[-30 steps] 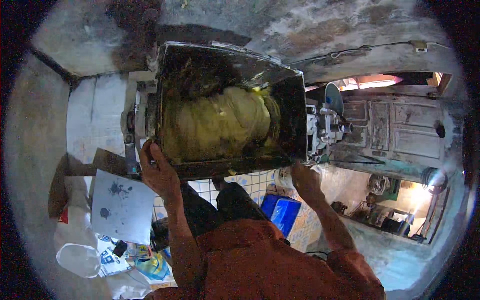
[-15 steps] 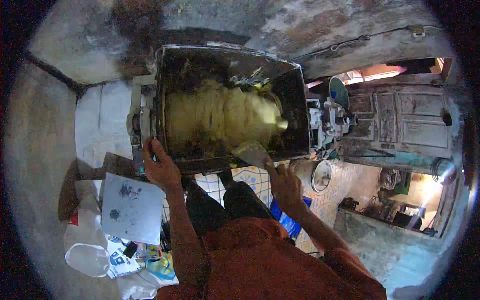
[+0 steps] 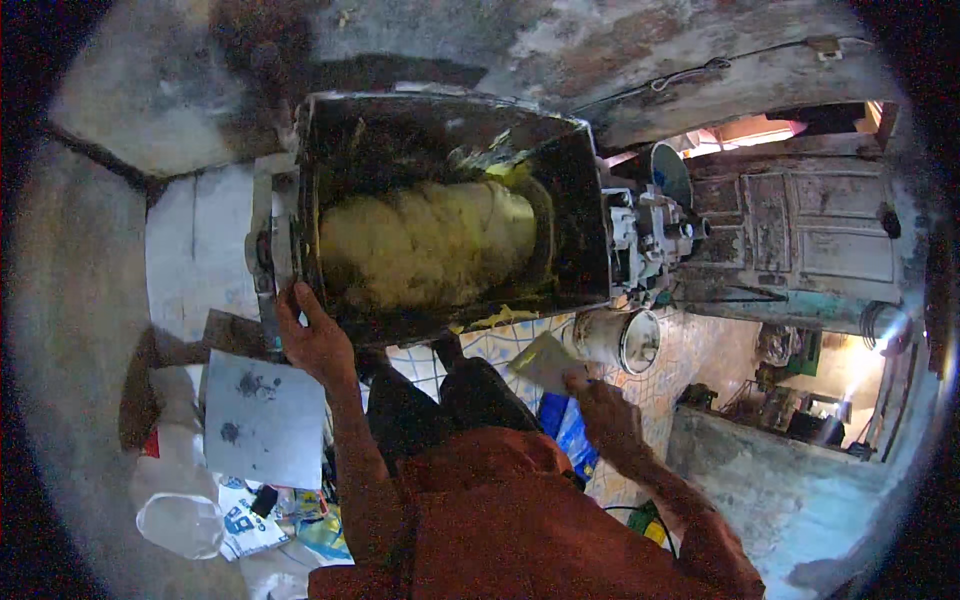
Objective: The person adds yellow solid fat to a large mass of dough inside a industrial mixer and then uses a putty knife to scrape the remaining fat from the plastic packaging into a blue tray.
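A dark rectangular trough point(image 3: 450, 320), part of a mixing machine, holds a big roll of yellowish dough point(image 3: 430, 245). My left hand point(image 3: 318, 335) rests against its near left corner, thumb apart from the stretched fingers. My right hand point(image 3: 608, 415) is closed round the handle of a flat scraper point(image 3: 545, 362) with a wide blade. The blade is just outside the near wall, over the tiled floor, apart from the dough. Yellow scraps of dough point(image 3: 500, 318) cling to the trough's near rim.
Metal machine parts point(image 3: 655, 235) adjoin the trough's right end. A round metal pot point(image 3: 637, 340) stands on the floor beyond my right hand. By my left arm are a grey board point(image 3: 265, 420) and plastic bags point(image 3: 180, 525). Blue packaging point(image 3: 568, 435) lies below the scraper.
My right hand has drawn the scraper from the trough's near rim toward me and rightward. The dough, blurred before, shows a sharper, different surface. My left hand stays at the corner.
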A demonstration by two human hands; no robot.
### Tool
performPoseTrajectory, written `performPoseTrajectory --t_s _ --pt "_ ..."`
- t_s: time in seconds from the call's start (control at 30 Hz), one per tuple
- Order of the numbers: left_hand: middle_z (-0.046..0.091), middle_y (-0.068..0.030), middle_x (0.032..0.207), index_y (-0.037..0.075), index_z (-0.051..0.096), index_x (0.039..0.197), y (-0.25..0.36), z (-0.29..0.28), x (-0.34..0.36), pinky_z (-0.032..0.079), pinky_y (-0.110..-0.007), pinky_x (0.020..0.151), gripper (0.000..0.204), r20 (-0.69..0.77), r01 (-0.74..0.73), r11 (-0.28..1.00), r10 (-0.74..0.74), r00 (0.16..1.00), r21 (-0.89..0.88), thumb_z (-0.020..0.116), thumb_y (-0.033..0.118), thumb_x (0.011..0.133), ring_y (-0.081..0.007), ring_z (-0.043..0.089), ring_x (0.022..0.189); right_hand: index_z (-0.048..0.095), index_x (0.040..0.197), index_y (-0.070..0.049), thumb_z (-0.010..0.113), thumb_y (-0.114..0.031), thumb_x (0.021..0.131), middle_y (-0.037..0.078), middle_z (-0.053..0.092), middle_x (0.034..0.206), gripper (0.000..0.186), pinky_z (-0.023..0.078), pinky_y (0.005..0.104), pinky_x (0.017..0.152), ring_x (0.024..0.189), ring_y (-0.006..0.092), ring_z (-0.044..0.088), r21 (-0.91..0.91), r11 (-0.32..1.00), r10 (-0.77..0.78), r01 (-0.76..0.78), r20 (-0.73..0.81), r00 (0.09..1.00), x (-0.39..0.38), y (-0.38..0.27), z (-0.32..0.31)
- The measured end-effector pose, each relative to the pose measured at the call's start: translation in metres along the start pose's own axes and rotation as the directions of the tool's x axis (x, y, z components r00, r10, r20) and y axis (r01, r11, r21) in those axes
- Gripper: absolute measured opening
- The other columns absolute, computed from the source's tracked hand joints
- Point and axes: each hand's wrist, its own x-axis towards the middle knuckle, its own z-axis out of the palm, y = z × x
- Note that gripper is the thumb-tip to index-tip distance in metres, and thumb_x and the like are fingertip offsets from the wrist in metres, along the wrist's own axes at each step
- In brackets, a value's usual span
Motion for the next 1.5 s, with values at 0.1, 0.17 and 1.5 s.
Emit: performPoseTrajectory --t_s 0.1,0.17,1.5 --pt "0.063 -0.0148 0.103 0.001 0.059 0.108 -0.005 0.004 0.002 0.045 -0.040 0.084 0.038 -0.058 -0.056 0.998 0.056 0.997 0.004 0.048 0.035 0.094 -0.0293 0.059 0.095 0.051 0.115 -0.006 0.039 -0.021 0.095 0.014 0.056 0.072 0.028 0.047 0.0370 0.055 0.064 0.0240 0.060 0.538 0.828 0.270 -0.160 -0.131 0.954 0.018 -0.004 -0.055" --pt "0.063 -0.0145 0.104 0.001 0.060 0.108 0.005 -0.005 0.002 0.045 -0.039 0.084 0.034 -0.043 -0.099 0.993 0.097 0.994 -0.061 0.048 0.031 0.095 -0.0282 0.059 0.096 0.054 0.099 -0.005 0.042 -0.032 0.096 0.008 0.054 0.062 0.029 0.045 0.0323 0.048 0.052 0.0178 0.056 0.640 0.759 0.283 -0.122 -0.155 0.946 0.040 0.019 -0.059" --pt "0.064 -0.0166 0.100 0.000 0.057 0.111 -0.014 0.005 0.006 0.048 -0.036 0.074 0.038 -0.120 -0.082 0.997 0.081 0.989 -0.003 0.045 0.032 0.096 -0.0271 0.062 0.087 0.056 0.105 -0.007 0.054 -0.037 0.088 0.014 0.063 0.075 0.035 0.049 0.0436 0.062 0.070 0.0386 0.062 0.203 0.858 -0.402 0.472 -0.307 0.863 0.248 -0.025 -0.145"
